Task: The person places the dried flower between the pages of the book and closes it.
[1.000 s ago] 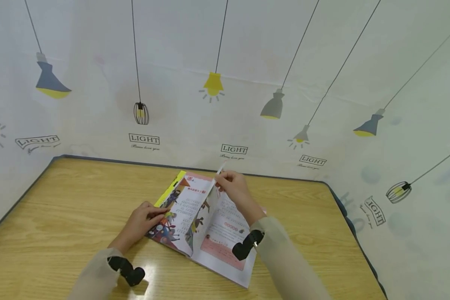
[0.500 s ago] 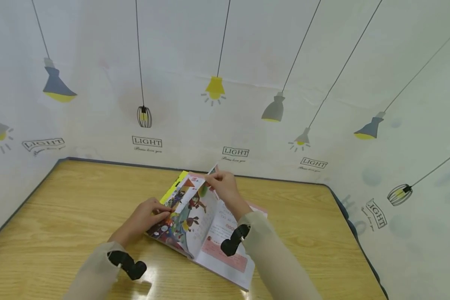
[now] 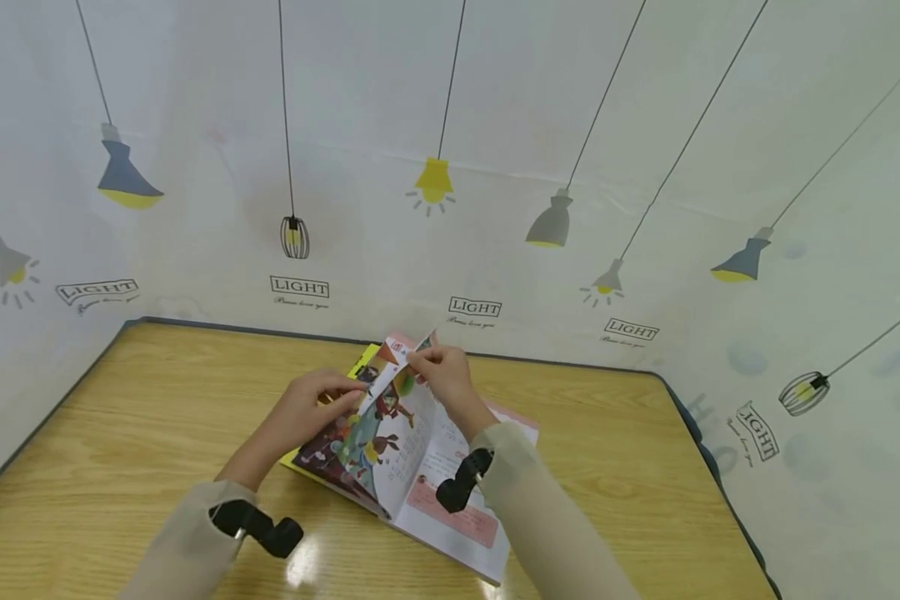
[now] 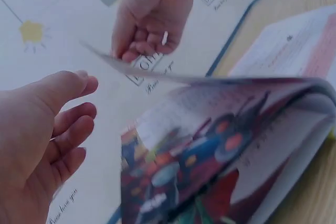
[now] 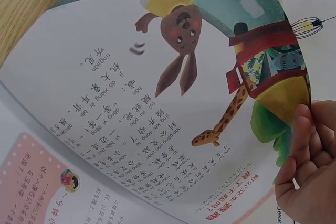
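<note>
An open picture book (image 3: 465,550) lies aslant on the wooden table, with one page (image 3: 387,446) lifted and leaning left over the left side. My right hand (image 3: 450,379) pinches this page by its top edge between thumb and fingers; the right wrist view shows a rabbit (image 5: 181,30) and a giraffe printed on it. My left hand (image 3: 303,408) hovers over the left part of the book. In the left wrist view its loosely bent fingers (image 4: 73,121) are apart from the lifted page's edge (image 4: 157,74), holding nothing.
The wooden table (image 3: 157,400) has a dark edge at the back and sides. White cloth (image 3: 375,233) printed with hanging lamps and the word LIGHT rises behind it. Black wrist cameras (image 3: 255,525) sit on both sleeves.
My left hand has come off the left page and moved up and right, towards the lifted page. My right hand has shifted left, tilting the page further over the left side.
</note>
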The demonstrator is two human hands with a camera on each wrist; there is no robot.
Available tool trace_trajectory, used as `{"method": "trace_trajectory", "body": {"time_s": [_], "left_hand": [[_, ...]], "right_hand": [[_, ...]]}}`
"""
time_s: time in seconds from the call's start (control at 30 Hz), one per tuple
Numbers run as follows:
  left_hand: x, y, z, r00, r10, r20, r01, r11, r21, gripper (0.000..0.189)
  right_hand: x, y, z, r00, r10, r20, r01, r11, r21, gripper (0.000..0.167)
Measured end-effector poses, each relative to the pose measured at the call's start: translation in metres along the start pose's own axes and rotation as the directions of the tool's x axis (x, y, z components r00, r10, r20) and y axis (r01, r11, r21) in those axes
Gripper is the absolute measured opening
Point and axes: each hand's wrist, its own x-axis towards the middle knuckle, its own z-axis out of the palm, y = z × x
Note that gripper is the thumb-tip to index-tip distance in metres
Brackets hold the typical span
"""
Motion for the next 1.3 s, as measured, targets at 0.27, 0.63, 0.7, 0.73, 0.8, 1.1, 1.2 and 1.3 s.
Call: {"method": "trace_trajectory", "body": {"time_s": [0.27, 0.63, 0.7, 0.73, 0.8, 1.1, 1.2, 1.3], "left_hand": [[0.001, 0.017, -0.001, 0.995, 0.013, 0.094, -0.012, 1.0, -0.018, 0.033], [0.001, 0.026, -0.004, 0.99, 0.077, 0.121, -0.081, 0.996, 0.027, 0.022], [0.002, 0.026, -0.004, 0.989, 0.079, 0.128, -0.086, 0.995, 0.05, 0.021], [0.002, 0.025, -0.004, 0.988, 0.078, 0.131, -0.086, 0.995, 0.058, 0.021], [0.002, 0.024, -0.004, 0.988, 0.079, 0.134, -0.089, 0.994, 0.071, 0.022], [0.0, 0.012, -0.002, 0.995, 0.034, 0.092, -0.042, 0.995, 0.086, 0.024], [-0.002, 0.007, -0.002, 0.997, 0.0, 0.075, -0.007, 0.996, 0.094, 0.024], [-0.004, 0.001, -0.003, 0.998, -0.029, 0.06, 0.023, 0.995, 0.102, 0.023]], "right_hand": [[0.001, 0.001, 0.004, 1.0, -0.015, -0.014, 0.015, 1.0, 0.019, 0.018], [0.001, 0.0, 0.005, 1.0, 0.018, -0.014, -0.018, 1.0, 0.024, 0.019], [0.001, 0.0, 0.006, 1.0, 0.02, -0.014, -0.02, 0.999, 0.03, 0.018], [0.001, 0.0, 0.006, 1.0, 0.019, -0.015, -0.019, 0.999, 0.034, 0.018], [0.001, 0.0, 0.006, 1.0, 0.021, -0.018, -0.02, 0.999, 0.041, 0.018], [0.003, 0.004, 0.005, 1.0, 0.016, -0.009, -0.016, 0.998, 0.053, 0.019], [0.002, 0.008, -0.001, 1.0, 0.005, 0.02, -0.006, 1.0, 0.03, 0.022], [0.001, 0.012, -0.008, 0.999, 0.005, 0.034, -0.006, 1.0, 0.011, 0.024]]}}
